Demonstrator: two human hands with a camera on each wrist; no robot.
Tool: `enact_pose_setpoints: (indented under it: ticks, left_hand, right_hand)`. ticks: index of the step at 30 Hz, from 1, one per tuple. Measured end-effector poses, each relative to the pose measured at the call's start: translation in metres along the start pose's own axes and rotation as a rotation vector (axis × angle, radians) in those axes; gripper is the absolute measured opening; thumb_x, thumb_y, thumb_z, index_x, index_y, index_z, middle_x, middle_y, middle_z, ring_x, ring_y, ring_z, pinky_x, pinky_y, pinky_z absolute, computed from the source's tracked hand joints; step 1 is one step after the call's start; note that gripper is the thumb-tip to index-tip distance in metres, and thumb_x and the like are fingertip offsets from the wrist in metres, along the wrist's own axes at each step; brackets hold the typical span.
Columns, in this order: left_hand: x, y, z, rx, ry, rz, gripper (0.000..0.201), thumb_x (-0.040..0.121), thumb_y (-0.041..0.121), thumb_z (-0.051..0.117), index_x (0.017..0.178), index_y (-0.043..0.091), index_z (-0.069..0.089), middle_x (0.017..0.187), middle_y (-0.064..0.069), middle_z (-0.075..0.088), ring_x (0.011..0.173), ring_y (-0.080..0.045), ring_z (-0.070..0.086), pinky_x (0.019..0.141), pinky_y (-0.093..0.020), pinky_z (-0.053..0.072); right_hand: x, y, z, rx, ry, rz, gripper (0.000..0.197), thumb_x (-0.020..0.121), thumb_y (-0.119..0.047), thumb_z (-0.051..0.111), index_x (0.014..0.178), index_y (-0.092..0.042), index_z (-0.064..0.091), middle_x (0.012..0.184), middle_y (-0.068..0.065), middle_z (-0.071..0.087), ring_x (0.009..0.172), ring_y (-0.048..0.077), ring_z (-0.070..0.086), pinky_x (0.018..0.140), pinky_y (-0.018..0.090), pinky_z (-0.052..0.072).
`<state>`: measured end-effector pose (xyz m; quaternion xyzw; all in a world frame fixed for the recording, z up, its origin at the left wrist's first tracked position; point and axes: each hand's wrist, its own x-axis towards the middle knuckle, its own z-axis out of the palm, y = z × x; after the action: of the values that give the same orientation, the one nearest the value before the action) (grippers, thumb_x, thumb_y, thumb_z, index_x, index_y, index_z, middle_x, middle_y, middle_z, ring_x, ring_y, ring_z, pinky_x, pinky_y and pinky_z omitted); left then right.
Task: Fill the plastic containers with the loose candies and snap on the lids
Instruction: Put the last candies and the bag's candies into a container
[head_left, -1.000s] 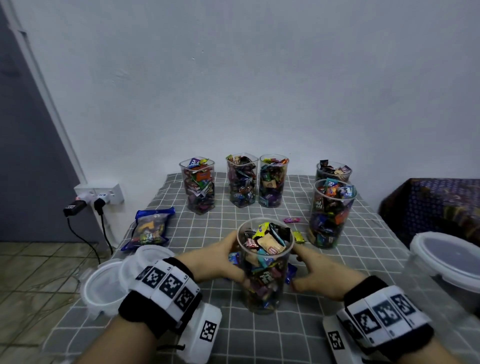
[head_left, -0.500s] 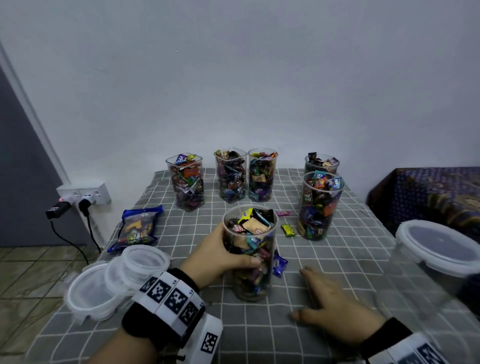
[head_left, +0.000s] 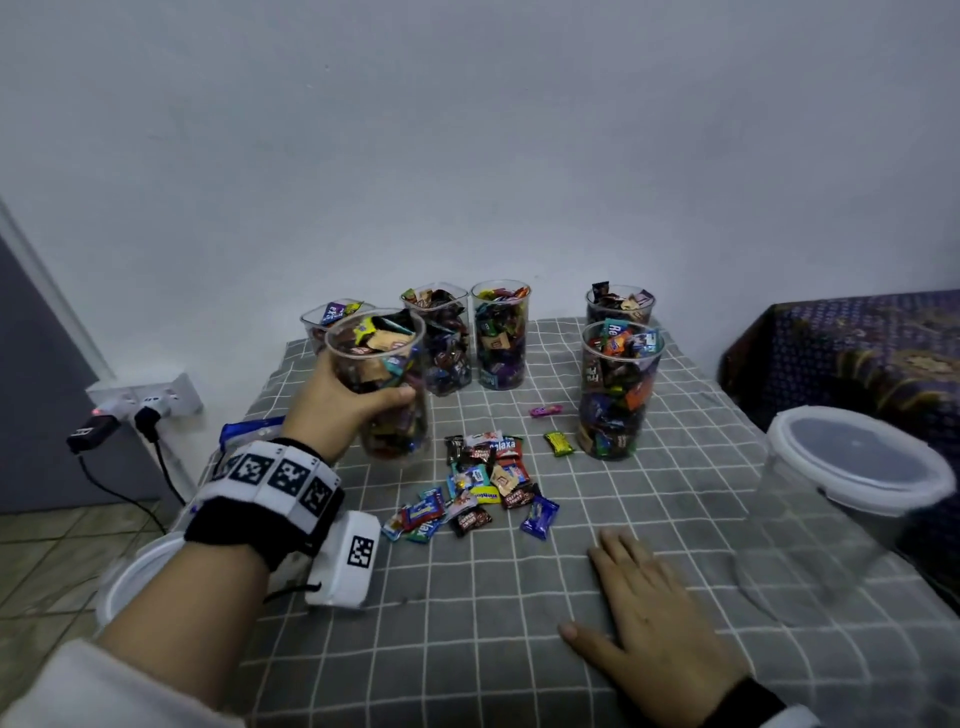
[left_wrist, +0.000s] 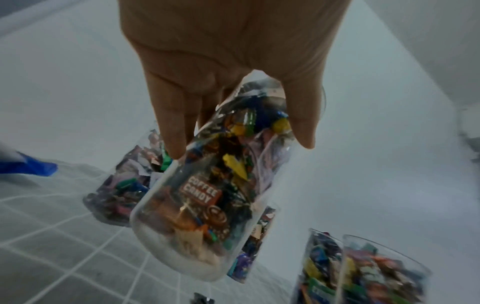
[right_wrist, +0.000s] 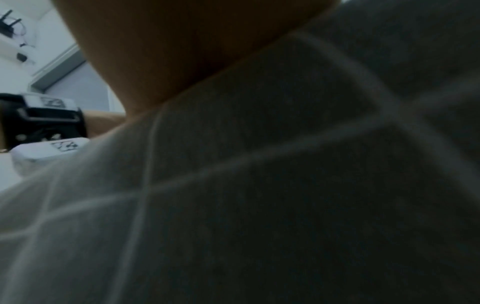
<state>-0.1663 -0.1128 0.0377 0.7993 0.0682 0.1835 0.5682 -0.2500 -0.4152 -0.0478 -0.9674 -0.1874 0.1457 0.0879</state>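
A clear cup (head_left: 382, 384), packed with wrapped candies and lidless, is held off the desk (head_left: 467, 649) at a slight tilt. Five more full, open cups stand at the back: three (head_left: 498, 338) in a row, two (head_left: 618, 384) on the right. Loose candies (head_left: 483, 483) lie heaped mid-desk. A lidded container (head_left: 852, 499) stands far right; lids (head_left: 135, 577) lie at the left edge.

Plain white wall (head_left: 467, 156) fills the whole 12 o'clock side, a white power strip (head_left: 145, 397) with black plugs at 9, tiled floor (head_left: 52, 540) below it, and a dark patterned cloth (head_left: 852, 358) over furniture at 3
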Motion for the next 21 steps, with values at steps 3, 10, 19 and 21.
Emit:
enact_pose_setpoints:
  ticks: [3, 10, 19, 21]
  left_hand:
    - [0.015, -0.014, 0.002, 0.023, 0.057, -0.048, 0.084, 0.048, 0.035, 0.09, 0.122, 0.018, 0.055, 0.114, -0.001, 0.067, 0.105, -0.02, 0.063, 0.092, -0.047, 0.049]
    - [0.034, -0.05, 0.007, 0.087, 0.17, -0.104, 0.08, 0.051, 0.024, 0.091, 0.121, 0.011, 0.055, 0.114, -0.007, 0.066, 0.103, -0.025, 0.063, 0.094, -0.046, 0.049]
    - [0.033, -0.053, 0.008, 0.12, 0.251, -0.144, 0.088, 0.059, 0.027, 0.088, 0.131, 0.01, 0.041, 0.131, -0.011, 0.055, 0.119, -0.028, 0.053, 0.103, -0.046, 0.04]
    - [0.032, -0.053, 0.008, 0.119, 0.259, -0.172, 0.091, 0.067, 0.018, 0.083, 0.14, 0.009, 0.03, 0.139, -0.013, 0.047, 0.126, -0.03, 0.046, 0.107, -0.042, 0.036]
  right_hand:
    - [0.001, -0.003, 0.002, -0.017, 0.02, 0.005, 0.127, 0.042, -0.082, -0.022, 0.151, -0.02, -0.002, 0.158, 0.0, -0.013, 0.145, 0.014, -0.013, 0.107, 0.026, -0.012]
    - [0.002, -0.002, 0.002, -0.008, 0.025, -0.002, 0.128, 0.041, -0.081, -0.02, 0.151, -0.017, -0.005, 0.158, 0.001, -0.014, 0.145, 0.015, -0.013, 0.11, 0.028, -0.011]
    - [0.007, 0.001, 0.009, -0.052, 0.097, 0.052, 0.109, 0.068, -0.079, -0.01, 0.147, -0.014, 0.028, 0.154, 0.001, 0.012, 0.142, 0.013, 0.017, 0.112, 0.029, 0.01]
    - [0.008, 0.0, 0.011, -0.026, 0.11, 0.112, 0.094, 0.084, -0.073, -0.001, 0.121, -0.016, 0.065, 0.133, 0.002, 0.055, 0.12, 0.014, 0.056, 0.1, 0.028, 0.042]
